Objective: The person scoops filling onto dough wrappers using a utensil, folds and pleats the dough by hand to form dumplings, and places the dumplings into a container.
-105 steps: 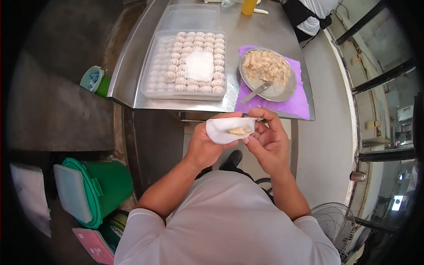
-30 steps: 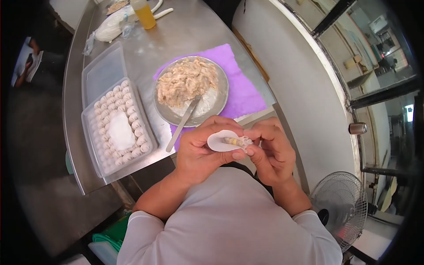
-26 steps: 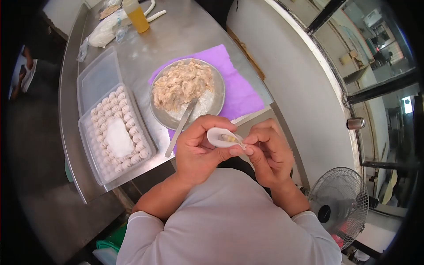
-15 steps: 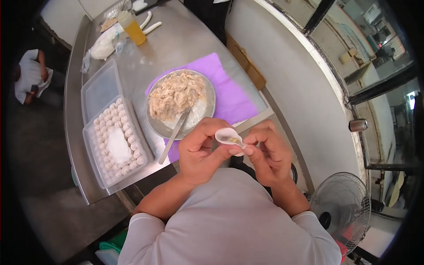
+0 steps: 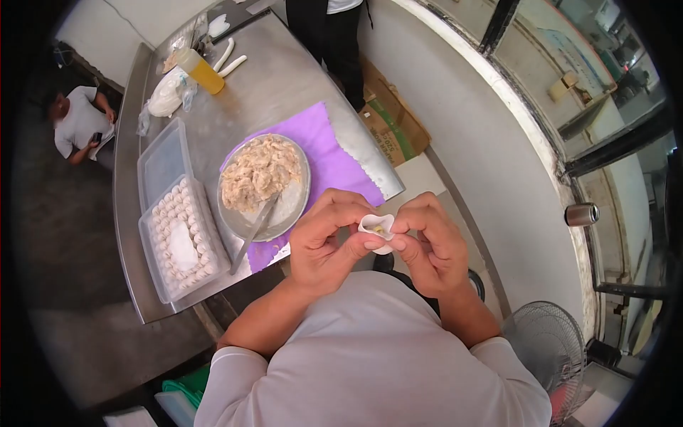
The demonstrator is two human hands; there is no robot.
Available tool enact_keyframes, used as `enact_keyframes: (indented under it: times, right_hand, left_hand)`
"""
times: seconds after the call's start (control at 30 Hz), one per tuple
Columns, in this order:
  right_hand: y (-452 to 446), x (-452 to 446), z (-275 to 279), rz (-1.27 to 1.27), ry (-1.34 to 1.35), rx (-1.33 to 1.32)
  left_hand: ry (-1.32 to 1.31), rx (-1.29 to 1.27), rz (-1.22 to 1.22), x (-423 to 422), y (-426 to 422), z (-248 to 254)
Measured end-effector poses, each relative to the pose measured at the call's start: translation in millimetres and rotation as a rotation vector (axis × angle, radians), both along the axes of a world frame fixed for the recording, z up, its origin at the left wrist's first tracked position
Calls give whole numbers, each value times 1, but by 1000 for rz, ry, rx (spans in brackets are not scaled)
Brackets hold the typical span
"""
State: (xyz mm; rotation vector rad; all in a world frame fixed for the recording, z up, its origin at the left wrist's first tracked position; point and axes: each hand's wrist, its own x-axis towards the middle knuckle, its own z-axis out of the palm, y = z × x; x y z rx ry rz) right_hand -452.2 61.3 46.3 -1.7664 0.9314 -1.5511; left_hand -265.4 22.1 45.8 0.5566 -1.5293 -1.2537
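A white dough wrapper (image 5: 377, 225) with a little filling showing inside is pinched between both hands, above my lap. My left hand (image 5: 329, 242) grips its left side with thumb and fingers. My right hand (image 5: 431, 245) pinches the gathered right edge. Beyond them, a round metal plate (image 5: 302, 196) of pale filling (image 5: 260, 171) lies on a purple cloth (image 5: 341, 167), with a flat metal spatula (image 5: 250, 238) resting in it. To the left, a clear plastic box (image 5: 158, 267) holds rows of pleated dumplings (image 5: 167, 208) around a white patch (image 5: 183, 248).
On the metal table (image 5: 263, 85) stand a yellow bottle (image 5: 203, 72), a white bag (image 5: 167, 96) and two dough strips (image 5: 232, 65). One person (image 5: 82, 124) is at the left, another (image 5: 331, 43) beyond the table. A fan (image 5: 544, 349) stands lower right.
The wrapper has been gathered from a wide, open round into a small cup between my fingers. The view has turned, shifting the table leftward, and both people show more fully.
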Motion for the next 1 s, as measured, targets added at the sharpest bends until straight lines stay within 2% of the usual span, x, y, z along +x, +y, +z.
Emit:
enact_keyframes:
  times: [0.03, 0.1, 0.13, 0.2, 0.23, 0.3, 0.4, 0.53, 0.6, 0.63, 0.7, 0.8, 0.93, 1.0]
  right_hand:
    - [-2, 0, -1, 5, -4, 1]
    - [-3, 3, -2, 21, -391, 124]
    - [-5, -4, -2, 25, -394, 126]
    - [-10, -19, -4, 35, -143, 48]
    - [-11, -22, -4, 38, -145, 49]
    - [-13, -26, -4, 20, -99, 32]
    - [-15, -36, -4, 38, -47, 6]
    - [-19, -38, -8, 51, -135, 16]
    - [-18, -37, -7, 83, -303, 146]
    - [-19, -39, -7, 85, -302, 144]
    - [-19, -43, -7, 36, -102, 75]
    - [-20, -45, -6, 63, -73, 96]
    - [-24, -45, -6, 93, -91, 69]
    - [-22, -38, 0, 74, -283, 247]
  left_hand:
    - [-4, 1, 5, -3, -2, 1]
    - [-91, -60, -10, -8, -7, 3]
    - [-94, -59, -5, -12, -9, 4]
    - [-167, -116, 9, -17, -12, 5]
    - [-169, -116, 12, -23, -12, 5]
    - [-11, -78, 116, -35, -10, 3]
    - [-56, -108, 87, -37, -13, -6]
    - [-122, -77, 74, -39, -13, 0]
    - [-170, -130, 76, -41, -17, 2]
    - [-169, -132, 78, -43, -18, 3]
    - [-178, -197, 153, -49, -19, 6]
    - [-165, -232, 166, -47, -20, 0]
    - [-238, -222, 147, -44, -20, 8]
    - [-260, -256, 161, -43, -22, 10]
